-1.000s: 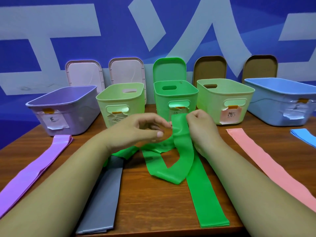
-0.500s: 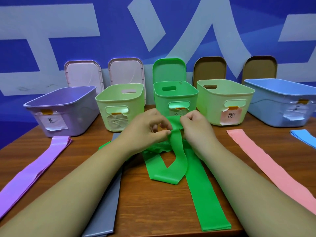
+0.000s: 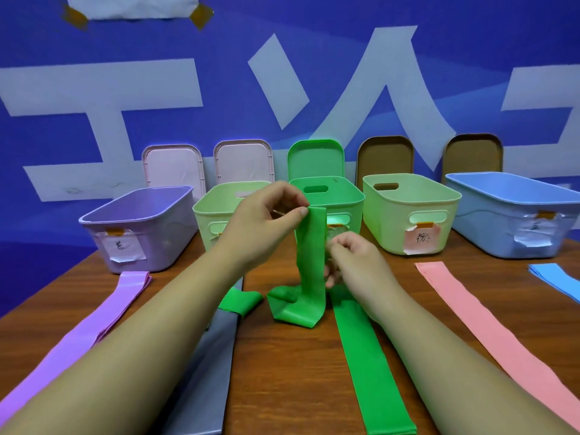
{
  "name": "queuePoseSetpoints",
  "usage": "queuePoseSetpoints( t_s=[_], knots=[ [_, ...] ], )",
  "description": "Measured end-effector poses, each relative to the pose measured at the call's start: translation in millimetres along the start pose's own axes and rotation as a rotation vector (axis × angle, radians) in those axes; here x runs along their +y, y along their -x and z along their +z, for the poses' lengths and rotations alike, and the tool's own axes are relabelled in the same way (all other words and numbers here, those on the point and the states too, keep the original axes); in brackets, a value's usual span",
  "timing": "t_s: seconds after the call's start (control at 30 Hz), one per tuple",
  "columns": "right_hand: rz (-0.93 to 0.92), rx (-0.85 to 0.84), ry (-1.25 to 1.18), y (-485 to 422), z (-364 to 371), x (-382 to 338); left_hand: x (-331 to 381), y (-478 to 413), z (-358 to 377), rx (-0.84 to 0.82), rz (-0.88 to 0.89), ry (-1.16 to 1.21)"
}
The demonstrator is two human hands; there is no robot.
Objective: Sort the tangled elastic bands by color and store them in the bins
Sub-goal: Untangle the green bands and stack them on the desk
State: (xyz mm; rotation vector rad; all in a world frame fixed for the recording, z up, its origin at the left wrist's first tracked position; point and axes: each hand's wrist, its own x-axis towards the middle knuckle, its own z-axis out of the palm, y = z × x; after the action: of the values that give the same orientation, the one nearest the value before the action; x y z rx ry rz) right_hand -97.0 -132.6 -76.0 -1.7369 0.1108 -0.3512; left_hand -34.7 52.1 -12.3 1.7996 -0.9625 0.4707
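Left hand (image 3: pixel 266 222) pinches the green band (image 3: pixel 310 265) high, right hand (image 3: pixel 356 260) lower; either grip slipping could retangle it before the twelve-o'clock bin (image 3: pixel 351 192).

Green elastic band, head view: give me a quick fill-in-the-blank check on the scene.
The left hand and the right hand both grip the green elastic band; the ____ one is higher.
The pink elastic band lies flat on the wooden table, between the green band and the ____ one.
The blue plastic bin stands at the ____ end of the row.
Missing words: left, blue, right.
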Motion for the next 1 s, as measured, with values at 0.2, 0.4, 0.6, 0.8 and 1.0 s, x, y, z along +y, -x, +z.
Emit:
queuePoseSetpoints(
  t_s=[0.2,0.4,0.6,0.8,1.0],
  knots=[
    [-0.099,0.0,0.033,15,1,-7,43,-24,-10,0.024,-0.018,0.035],
    [-0.086,-0.042,-0.068,28,0,-44,86,-51,-24,0.09,-0.032,0.076],
    [-0.042,-0.098,-0.119,41,-3,-59,122,-73,-38,0.163,-0.081,0.181],
    [-0.07,-0.12,-0.021,56,-12,-63,132,-79,-38,0.191,-0.153,0.282],
    [-0.058,-0.108,-0.01,75,-23,-52,127,-81,-28,0.228,-0.239,0.331]
  ],
)
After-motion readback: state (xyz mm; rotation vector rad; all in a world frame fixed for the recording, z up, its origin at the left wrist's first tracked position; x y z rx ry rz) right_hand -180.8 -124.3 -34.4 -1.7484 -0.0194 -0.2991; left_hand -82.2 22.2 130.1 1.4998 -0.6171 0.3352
